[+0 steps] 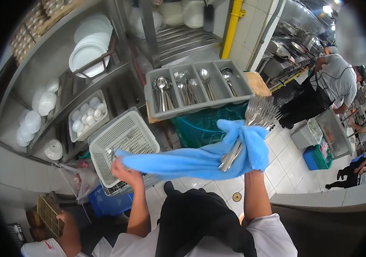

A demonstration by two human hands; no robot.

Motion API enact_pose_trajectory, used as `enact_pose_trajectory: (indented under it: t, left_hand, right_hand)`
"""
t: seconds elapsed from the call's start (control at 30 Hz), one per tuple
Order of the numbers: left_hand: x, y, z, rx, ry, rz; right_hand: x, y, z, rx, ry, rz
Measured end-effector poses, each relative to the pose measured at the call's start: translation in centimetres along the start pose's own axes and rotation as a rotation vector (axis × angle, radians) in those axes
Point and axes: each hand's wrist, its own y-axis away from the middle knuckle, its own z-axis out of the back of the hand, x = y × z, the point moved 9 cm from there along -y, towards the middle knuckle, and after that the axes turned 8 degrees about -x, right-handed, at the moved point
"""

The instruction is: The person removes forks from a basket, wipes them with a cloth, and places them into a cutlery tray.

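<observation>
Well up and left of the left hand [124, 171]: a pile of round, smooth white plates [86, 60]. Just above that hand: a pale plastic basket [138, 128], dotted with tiny holes, with some shiny silverware inside. Holds tight with the left hand to one end of a cloth [178, 162]. Bright blue, soft and fuzzy, pulled long from hand to hand, bunched up thick at the right hand. Above the cloth, between both hands: a hard gray tray [206, 104] with four long boxes of metal spoons and forks, and below it a shiny green bag [200, 128]. Clasps a big bunch of silver forks [263, 113] through the cloth with the right hand. Pointy tips up and right, smooth handles down and left. Cannot see those fingers under the fuzz, just the wrist [255, 176].
</observation>
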Motion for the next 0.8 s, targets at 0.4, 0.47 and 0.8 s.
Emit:
enact_pose_trajectory:
  t: [0.4,0.47,0.8]
  left_hand:
    - [-17.5,2.8,-3.9,0.695,1.612,1.031]
    - [-20.0,2.8,-3.6,0.805,1.628,1.057]
    - [-15.5,-4.3,-6.3,0.292,1.211,0.481]
  right_hand:
    - [-5.8,11.5,-8.3,0.508,-0.552,-0.673]
    - [-6.3,13.0,-9.0,0.587,-0.419,-0.634]
    - [-5.4,13.8,-9.4,0.753,-0.079,-0.412]
